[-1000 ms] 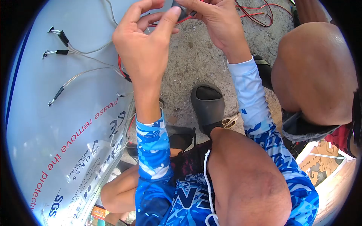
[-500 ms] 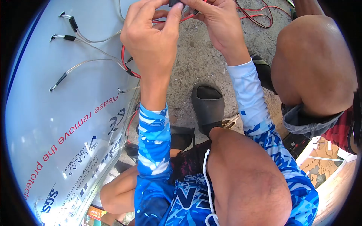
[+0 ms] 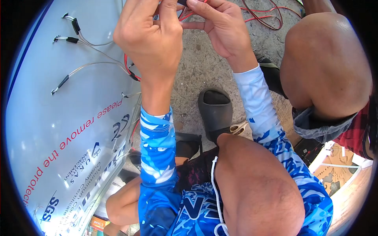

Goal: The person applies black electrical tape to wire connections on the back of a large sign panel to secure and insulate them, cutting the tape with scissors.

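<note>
At the top of the view my left hand (image 3: 151,37) pinches a small black piece (image 3: 182,2), which looks like tape, on some wires. Facing it, my right hand (image 3: 226,29) has its thumb and fingers closed on the same piece and on red wires (image 3: 188,15). The top edge of the frame cuts off part of both hands. Left of my left hand, thin pale wires with black-taped joints (image 3: 75,26) lie on a large sheet with printed film (image 3: 59,114). A red and black cable (image 3: 126,65) passes behind my left wrist.
Loose red and black wires (image 3: 271,23) lie on the concrete floor (image 3: 193,70). A dark slipper (image 3: 215,110) and scissors (image 3: 238,127) are below my hands. Another person's knee (image 3: 325,63) is at the right. An open cardboard box (image 3: 334,169) stands at the lower right.
Both hands have shifted slightly left, and my left hand has turned a little. The red wires between the hands have changed shape. The black piece is still between my fingers.
</note>
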A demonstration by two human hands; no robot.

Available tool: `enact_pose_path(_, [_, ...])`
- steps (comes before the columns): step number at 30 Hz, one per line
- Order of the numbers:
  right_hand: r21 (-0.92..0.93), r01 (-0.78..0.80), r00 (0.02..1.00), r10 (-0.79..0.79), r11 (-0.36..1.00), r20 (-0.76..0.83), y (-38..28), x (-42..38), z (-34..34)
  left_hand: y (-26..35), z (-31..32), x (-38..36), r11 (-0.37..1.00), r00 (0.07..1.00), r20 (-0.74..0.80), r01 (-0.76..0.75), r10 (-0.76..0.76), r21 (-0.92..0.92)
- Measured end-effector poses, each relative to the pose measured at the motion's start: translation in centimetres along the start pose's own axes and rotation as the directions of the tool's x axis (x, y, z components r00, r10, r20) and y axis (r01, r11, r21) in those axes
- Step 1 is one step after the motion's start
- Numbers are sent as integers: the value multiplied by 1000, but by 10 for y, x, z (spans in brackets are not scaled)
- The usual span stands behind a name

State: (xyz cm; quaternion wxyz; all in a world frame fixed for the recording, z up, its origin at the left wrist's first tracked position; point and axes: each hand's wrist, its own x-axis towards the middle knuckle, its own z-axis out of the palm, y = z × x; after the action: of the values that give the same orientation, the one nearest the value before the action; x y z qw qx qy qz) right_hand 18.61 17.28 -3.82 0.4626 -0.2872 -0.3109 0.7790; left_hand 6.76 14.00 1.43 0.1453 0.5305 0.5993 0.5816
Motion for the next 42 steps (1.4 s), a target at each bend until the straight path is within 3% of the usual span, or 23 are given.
enact_pose_path(2, [-1, 13, 1000, -13, 1000, -11, 0, 1, 1, -1, 2, 1, 997, 998, 4, -62, 62, 46])
enact_pose_path(5, [-8, 34, 999, -34, 999, -8, 6, 2, -7, -1, 2, 1, 996, 999, -41, 29, -32, -88])
enact_pose_path(7, [-19, 49, 999, -49, 999, 11, 5, 3, -9, 13, -2, 5, 969, 973, 40, 230, -227, -93])
enact_pose_path(10, [-15, 16, 1000, -16, 1000, -19, 3, 0, -3, 15, -1, 6, 954, 961, 29, 276, -274, -119])
enact_pose_path(14, [8, 33, 999, -33, 999, -26, 4, -3, 5, 14, -4, 8, 957, 970, 26, 241, -240, -163])
enact_pose_path(17, [-42, 52, 997, -54, 998, -51, 4, -1, 11, 9, -2, 4, 981, 984, 15, 180, -180, -75])
enact_pose_path(19, [-78, 48, 996, -54, 996, -75, 2, -1, 14, 10, 5, 1, 987, 983, -92, 160, -161, -25])
enact_pose_path(25, [-47, 66, 996, -69, 997, -64, 10, 1, 2, 17, 8, 2, 978, 976, -111, 197, -189, 72])
enact_pose_path(28, [-11, 80, 994, -81, 997, -69, 11, 1, 3, 12, 0, 6, 963, 965, -39, 255, -259, -82])
enact_pose_path(31, [-2, 60, 993, -60, 998, -105, 7, 0, 8, 18, 15, 5, 961, 954, -145, 272, -263, 45])
enact_pose_path(34, [-65, 120, 986, -127, 991, -111, 7, 2, 10, 15, 17, 7, 966, 957, -155, 254, -244, 51])
enact_pose_path(37, [-116, 198, 970, -212, 973, -120, 9, 3, 12, 5, 11, 9, 935, 936, -68, 338, -346, -103])
enact_pose_path(42, [-104, 199, 945, -219, 974, -245, -1, -1, 23, 10, 10, 9, 933, 933, -53, 350, -355, -83])
